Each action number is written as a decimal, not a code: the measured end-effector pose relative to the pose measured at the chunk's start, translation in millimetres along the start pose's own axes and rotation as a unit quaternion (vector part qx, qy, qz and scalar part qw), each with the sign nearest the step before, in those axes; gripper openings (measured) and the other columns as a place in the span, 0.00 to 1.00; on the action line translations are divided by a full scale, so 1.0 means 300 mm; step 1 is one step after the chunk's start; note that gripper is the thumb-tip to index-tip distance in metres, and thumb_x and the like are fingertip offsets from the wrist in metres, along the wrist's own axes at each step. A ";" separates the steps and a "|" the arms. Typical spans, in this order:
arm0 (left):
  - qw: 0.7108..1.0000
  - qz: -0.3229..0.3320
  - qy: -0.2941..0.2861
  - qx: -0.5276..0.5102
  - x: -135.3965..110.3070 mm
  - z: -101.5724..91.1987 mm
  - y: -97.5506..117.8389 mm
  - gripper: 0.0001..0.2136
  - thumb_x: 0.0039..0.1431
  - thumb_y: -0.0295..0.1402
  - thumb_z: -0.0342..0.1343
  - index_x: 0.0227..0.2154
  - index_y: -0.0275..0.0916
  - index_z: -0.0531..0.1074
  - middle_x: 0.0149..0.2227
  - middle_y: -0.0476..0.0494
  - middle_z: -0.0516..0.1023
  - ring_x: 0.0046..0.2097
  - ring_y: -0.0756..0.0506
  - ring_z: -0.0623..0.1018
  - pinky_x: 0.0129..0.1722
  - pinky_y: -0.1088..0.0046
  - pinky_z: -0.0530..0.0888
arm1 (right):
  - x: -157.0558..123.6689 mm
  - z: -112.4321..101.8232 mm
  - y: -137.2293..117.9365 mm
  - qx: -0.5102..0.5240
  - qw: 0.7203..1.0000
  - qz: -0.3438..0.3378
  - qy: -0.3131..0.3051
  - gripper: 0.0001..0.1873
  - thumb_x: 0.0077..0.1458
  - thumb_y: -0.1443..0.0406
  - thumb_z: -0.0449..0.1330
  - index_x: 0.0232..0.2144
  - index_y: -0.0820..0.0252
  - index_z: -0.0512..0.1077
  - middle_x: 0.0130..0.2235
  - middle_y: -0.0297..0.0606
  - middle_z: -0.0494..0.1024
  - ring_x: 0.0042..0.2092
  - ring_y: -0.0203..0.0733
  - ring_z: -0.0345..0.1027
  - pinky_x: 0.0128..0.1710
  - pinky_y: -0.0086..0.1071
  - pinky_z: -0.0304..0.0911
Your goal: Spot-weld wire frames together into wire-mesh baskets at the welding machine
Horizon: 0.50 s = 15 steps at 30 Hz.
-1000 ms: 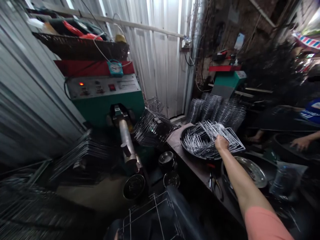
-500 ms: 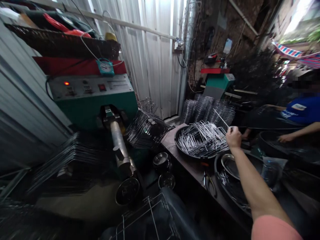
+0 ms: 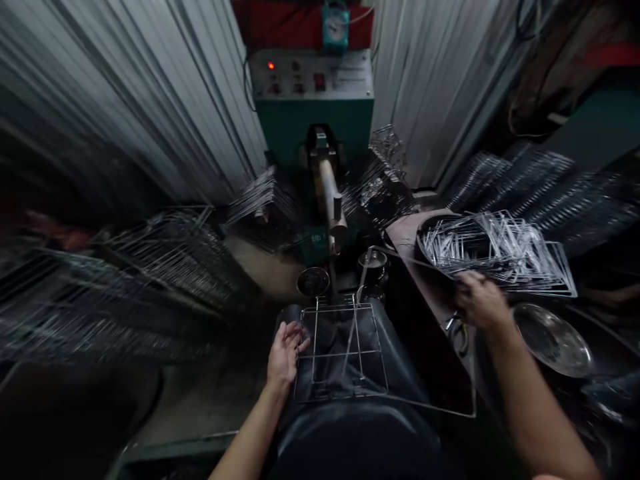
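A wire grid [image 3: 343, 350] lies on my lap, over dark trousers. My left hand [image 3: 284, 352] rests at its left edge, fingers curled onto the outer wire. My right hand [image 3: 481, 301], smeared by motion, is closed at the near rim of a black pan [image 3: 425, 235] piled with bent wire pieces [image 3: 500, 250]. It holds a thin bent wire [image 3: 395, 257], which runs left from the hand and then down over the grid.
A green welding machine [image 3: 313, 100] with a metal arm [image 3: 327, 187] stands straight ahead. Stacks of wire racks [image 3: 170, 257] crowd the left and right. Small metal bowls [image 3: 313, 281] sit below the arm. A steel dish [image 3: 553, 339] and pliers [image 3: 457, 330] lie at right.
My head turned left and down, so the machine is now centred. My right hand drew back from the pile with a wire. My left hand and the grid came into view.
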State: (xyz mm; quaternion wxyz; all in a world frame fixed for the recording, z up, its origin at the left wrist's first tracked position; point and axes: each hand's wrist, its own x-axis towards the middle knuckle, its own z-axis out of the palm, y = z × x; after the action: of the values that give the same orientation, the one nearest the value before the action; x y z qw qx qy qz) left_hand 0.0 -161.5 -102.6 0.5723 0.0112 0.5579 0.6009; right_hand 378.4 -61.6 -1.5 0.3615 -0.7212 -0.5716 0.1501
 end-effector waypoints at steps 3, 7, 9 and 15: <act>0.999 -0.001 -0.014 -0.029 0.014 -0.023 -0.008 0.15 0.61 0.41 0.44 0.35 0.33 0.68 0.32 0.42 0.71 0.36 0.47 0.76 0.38 0.64 0.76 | -0.025 0.317 -0.115 0.207 0.938 0.111 -0.254 0.15 0.50 0.53 0.53 0.25 0.59 0.65 0.19 0.27 0.60 0.16 0.28 0.50 0.15 0.23 0.49; 0.999 -0.003 -0.043 -0.032 0.040 -0.047 -0.022 0.18 0.62 0.43 0.40 0.35 0.34 0.68 0.29 0.43 0.71 0.31 0.48 0.75 0.35 0.64 0.76 | -0.066 0.569 -0.181 0.252 0.885 0.173 -0.351 0.11 0.48 0.60 0.57 0.21 0.60 0.63 0.15 0.24 0.57 0.14 0.26 0.45 0.12 0.21 0.40; 0.998 0.000 -0.050 -0.022 0.054 -0.056 -0.027 0.17 0.62 0.43 0.41 0.35 0.33 0.67 0.28 0.44 0.71 0.28 0.49 0.74 0.33 0.65 0.76 | -0.085 0.614 -0.171 0.243 0.885 0.170 -0.360 0.11 0.47 0.61 0.57 0.19 0.60 0.62 0.14 0.23 0.55 0.13 0.26 0.44 0.12 0.22 0.39; 0.996 0.043 -0.056 0.048 0.098 -0.072 -0.055 0.16 0.48 0.33 0.60 0.39 0.32 0.69 0.23 0.48 0.70 0.23 0.51 0.70 0.25 0.72 0.73 | -0.106 0.584 -0.034 0.226 0.903 0.181 -0.316 0.11 0.49 0.58 0.55 0.27 0.60 0.68 0.16 0.28 0.65 0.12 0.27 0.47 0.11 0.23 0.42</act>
State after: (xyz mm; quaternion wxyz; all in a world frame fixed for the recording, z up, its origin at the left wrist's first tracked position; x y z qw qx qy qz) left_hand -13.2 -159.8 -140.3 0.5749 0.0965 0.5521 0.5961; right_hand 251.2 -28.9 -122.2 0.2819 -0.6256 -0.4658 0.5587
